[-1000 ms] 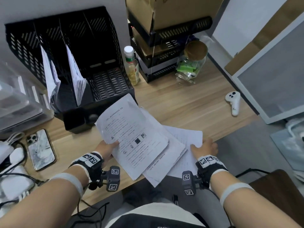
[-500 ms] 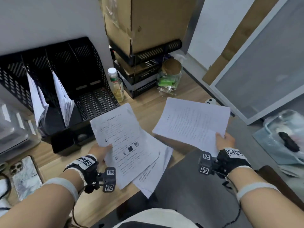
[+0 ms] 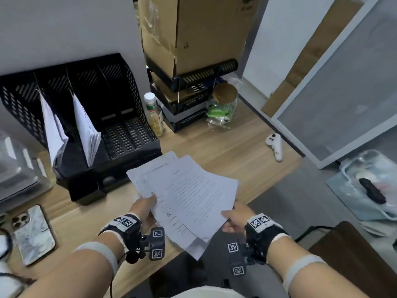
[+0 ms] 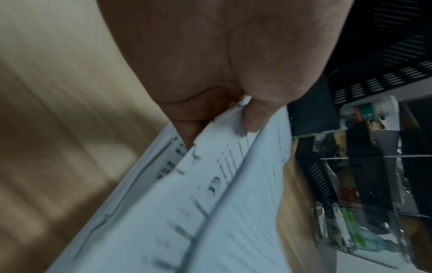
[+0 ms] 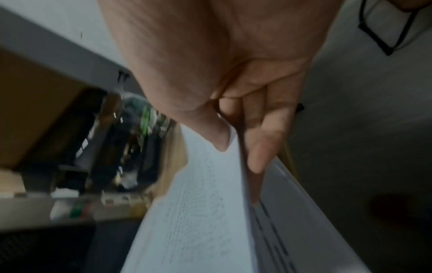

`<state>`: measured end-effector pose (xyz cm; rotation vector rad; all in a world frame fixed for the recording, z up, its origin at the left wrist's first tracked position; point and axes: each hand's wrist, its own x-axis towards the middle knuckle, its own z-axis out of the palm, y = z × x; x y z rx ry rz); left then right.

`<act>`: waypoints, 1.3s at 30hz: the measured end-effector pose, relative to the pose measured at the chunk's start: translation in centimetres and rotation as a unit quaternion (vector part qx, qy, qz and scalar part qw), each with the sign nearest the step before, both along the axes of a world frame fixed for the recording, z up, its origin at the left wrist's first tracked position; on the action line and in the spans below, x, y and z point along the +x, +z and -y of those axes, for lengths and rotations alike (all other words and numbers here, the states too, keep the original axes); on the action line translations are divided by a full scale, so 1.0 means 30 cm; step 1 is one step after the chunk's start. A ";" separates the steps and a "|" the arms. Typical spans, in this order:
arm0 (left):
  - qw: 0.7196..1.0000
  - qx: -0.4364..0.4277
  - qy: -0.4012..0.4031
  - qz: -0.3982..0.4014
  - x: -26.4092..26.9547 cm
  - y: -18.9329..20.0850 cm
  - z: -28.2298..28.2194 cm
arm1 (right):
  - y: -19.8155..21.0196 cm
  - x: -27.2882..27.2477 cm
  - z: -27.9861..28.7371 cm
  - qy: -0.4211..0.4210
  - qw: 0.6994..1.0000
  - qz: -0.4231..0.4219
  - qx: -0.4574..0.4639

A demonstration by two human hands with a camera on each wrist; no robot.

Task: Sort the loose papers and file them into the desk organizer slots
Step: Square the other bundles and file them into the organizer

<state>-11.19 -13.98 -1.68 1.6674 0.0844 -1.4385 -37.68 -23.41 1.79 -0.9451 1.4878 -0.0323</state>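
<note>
Head view: papers' (image 3: 189, 194) print illegible.

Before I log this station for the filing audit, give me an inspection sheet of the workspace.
Surface: wooden desk, bare patch in the middle.
Job's things: fanned papers held over the desk's front edge; black organizer at the back left, paper in two slots, rightmost slot holds none.
Clutter: phone, bottle, jar, white controller, stacked trays with boxes.
Grippers: left hand and right hand each pinch the papers.
Cables: dark cables at the left edge.
Surroundings: white wall, framed panel at the right.
</note>
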 end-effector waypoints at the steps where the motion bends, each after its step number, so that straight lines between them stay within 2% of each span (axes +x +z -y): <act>1: 1.000 0.003 0.014 -0.022 -0.006 -0.011 -0.015 | -0.021 0.028 -0.022 0.015 1.000 -0.013 0.009; 4: 0.998 -0.004 0.013 -0.067 -0.020 -0.042 -0.064 | -0.064 0.081 -0.060 0.083 0.995 -0.051 0.004; 7: 0.999 -0.009 -0.047 -0.002 -0.020 -0.121 -0.119 | -0.083 0.121 -0.093 0.136 0.989 -0.019 0.050; 10: 1.000 -0.020 -0.015 0.015 -0.039 -0.102 -0.128 | -0.108 0.143 -0.105 0.189 0.979 -0.026 0.071; 12: 1.000 -0.027 0.006 0.005 -0.041 -0.083 -0.118 | -0.130 0.140 -0.080 0.243 0.965 -0.097 -0.029; 14: 0.998 -0.039 -0.012 0.041 -0.017 -0.057 -0.110 | -0.109 0.134 -0.018 0.227 0.950 -0.151 -0.153; 16: 0.990 -0.068 -0.045 0.115 0.023 -0.033 -0.102 | -0.062 0.138 0.053 0.160 0.959 -0.113 -0.207; 18: 0.976 -0.130 -0.054 0.164 0.058 0.019 -0.087 | 0.002 0.164 0.134 0.144 0.950 -0.055 -0.272; 20: 0.960 -0.188 -0.061 0.198 0.072 0.101 -0.057 | 0.087 0.203 0.196 0.131 0.936 0.048 -0.323; 22: 0.943 -0.238 -0.062 0.226 0.084 0.187 -0.028 | 0.182 0.249 0.235 0.102 0.921 0.175 -0.333; 24: 0.927 -0.274 -0.043 0.251 0.100 0.259 -0.005 | 0.266 0.298 0.255 0.084 0.902 0.242 -0.348; 27: 0.910 -0.296 -0.016 0.289 0.108 0.326 0.012 | 0.327 0.343 0.233 0.067 0.877 0.272 -0.391; 29: 0.906 -0.288 0.001 0.310 0.107 0.323 0.013 | 0.323 0.346 0.200 0.064 0.875 0.282 -0.388; 31: 0.918 -0.261 0.016 0.298 0.102 0.290 0.005 | 0.289 0.329 0.167 0.069 0.884 0.273 -0.373; 35: 0.953 -0.184 0.003 0.241 0.064 0.182 -0.009 | 0.208 0.290 0.135 0.149 0.900 0.206 -0.355; 39: 0.963 -0.142 -0.023 0.226 0.044 0.140 0.004 | 0.164 0.268 0.161 0.145 0.913 0.197 -0.327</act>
